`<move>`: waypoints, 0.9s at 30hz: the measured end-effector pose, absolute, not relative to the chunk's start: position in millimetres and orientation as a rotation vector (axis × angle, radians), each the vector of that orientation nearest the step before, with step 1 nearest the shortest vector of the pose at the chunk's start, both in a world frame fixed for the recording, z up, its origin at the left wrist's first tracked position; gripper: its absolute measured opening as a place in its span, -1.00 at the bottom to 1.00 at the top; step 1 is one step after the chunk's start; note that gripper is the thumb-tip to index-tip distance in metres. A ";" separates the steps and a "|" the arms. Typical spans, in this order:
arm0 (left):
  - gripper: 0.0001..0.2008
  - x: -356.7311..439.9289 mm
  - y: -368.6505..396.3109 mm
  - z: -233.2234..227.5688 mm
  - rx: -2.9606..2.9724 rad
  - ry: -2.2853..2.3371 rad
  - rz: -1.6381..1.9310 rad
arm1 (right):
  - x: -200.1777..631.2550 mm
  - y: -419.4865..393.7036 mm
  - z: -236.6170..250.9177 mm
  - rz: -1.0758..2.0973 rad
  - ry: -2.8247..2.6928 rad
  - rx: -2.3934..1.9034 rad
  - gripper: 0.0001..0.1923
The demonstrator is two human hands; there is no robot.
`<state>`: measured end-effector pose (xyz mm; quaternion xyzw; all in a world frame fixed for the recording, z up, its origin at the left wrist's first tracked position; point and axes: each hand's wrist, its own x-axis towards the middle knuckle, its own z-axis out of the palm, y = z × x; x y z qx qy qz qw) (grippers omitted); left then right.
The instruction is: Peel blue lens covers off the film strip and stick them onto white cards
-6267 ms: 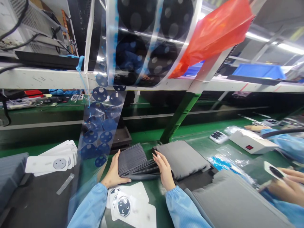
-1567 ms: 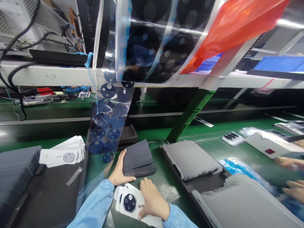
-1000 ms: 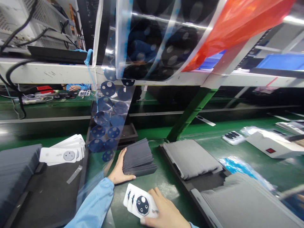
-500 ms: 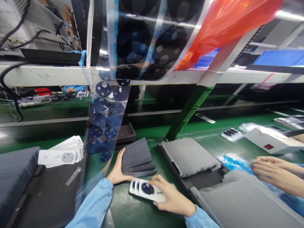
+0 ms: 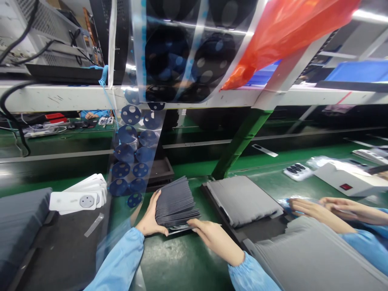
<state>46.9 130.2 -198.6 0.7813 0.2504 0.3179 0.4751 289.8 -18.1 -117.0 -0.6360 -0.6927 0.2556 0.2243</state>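
My left hand (image 5: 150, 218) is wrapped round the left side of a fanned stack of dark grey sheets (image 5: 176, 201), its thumb along the lower edge. At the stack's lower right corner, my right hand (image 5: 209, 236) has its fingers closed. Thin pale edges of white cards (image 5: 181, 228) show at the stack's underside, running to those fingertips; their printed faces are hidden. Left of my left hand, a fan of white cards (image 5: 79, 196) with round grey camera-like patches lies on a black tray (image 5: 60, 246).
A sheet of dark blue round stickers (image 5: 125, 152) hangs behind the stack. Grey sheets (image 5: 242, 198) lie in a tray to the right, with another grey pile (image 5: 318, 254) nearer. A co-worker's hands (image 5: 321, 212) handle clear plastic there. A green post (image 5: 242, 143) stands behind.
My right hand has brought the white cards, which were face-up, against the stack's underside, where only their edges show. The left hand stays put. The co-worker's hands have moved left.
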 end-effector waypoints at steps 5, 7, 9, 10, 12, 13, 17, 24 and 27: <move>0.51 46.6 131.5 -200.3 1.926 0.602 0.770 | 291.4 -14.8 -122.5 0.582 -1.953 -1.765 -0.78; 0.51 46.8 131.0 -199.8 1.928 0.604 0.769 | 287.9 -12.9 -124.0 0.547 -1.976 -1.726 -0.77; 0.50 47.0 130.1 -198.6 1.929 0.607 0.771 | 282.1 -11.3 -124.6 0.527 -2.001 -1.668 -0.73; 0.50 47.0 129.6 -197.9 1.930 0.608 0.772 | 279.3 -10.7 -124.5 0.525 -2.013 -1.637 -0.71; 0.50 46.9 128.9 -196.4 1.929 0.612 0.774 | 276.3 -9.7 -123.9 0.533 -2.029 -1.585 -0.69; 0.50 46.8 128.6 -195.9 1.929 0.614 0.773 | 276.4 -9.3 -123.5 0.540 -2.034 -1.567 -0.69; 0.52 46.5 128.9 -195.5 1.931 0.620 0.777 | 284.1 -7.9 -121.8 0.550 -2.036 -1.546 -0.71; 0.54 45.7 131.0 -200.2 1.935 0.597 0.771 | 282.4 -3.3 -123.2 0.574 -2.044 -1.483 -0.56; 0.54 44.9 131.3 -202.0 1.942 0.596 0.766 | 278.2 0.0 -126.1 0.569 -2.043 -1.476 -0.54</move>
